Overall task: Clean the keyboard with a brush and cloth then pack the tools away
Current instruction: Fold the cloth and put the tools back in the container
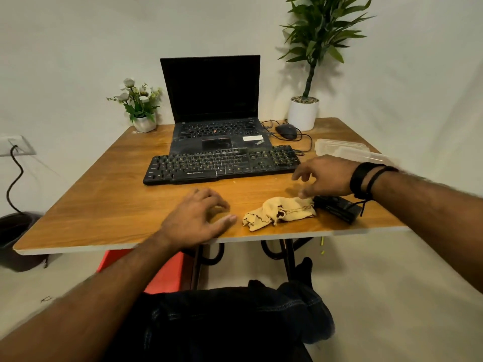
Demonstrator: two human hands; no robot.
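Note:
A black keyboard lies across the middle of the wooden table, in front of an open laptop. A crumpled yellow cloth rests near the front edge. Just right of it lies a black brush-like tool, partly under my wrist. My right hand hovers above the cloth and the tool with fingers spread, holding nothing. My left hand rests flat on the table left of the cloth, fingers apart and empty.
A clear plastic box with lid sits at the right edge. A wired mouse lies beside the laptop. A white potted plant and a small flower pot stand at the back corners. A red stool is under the table.

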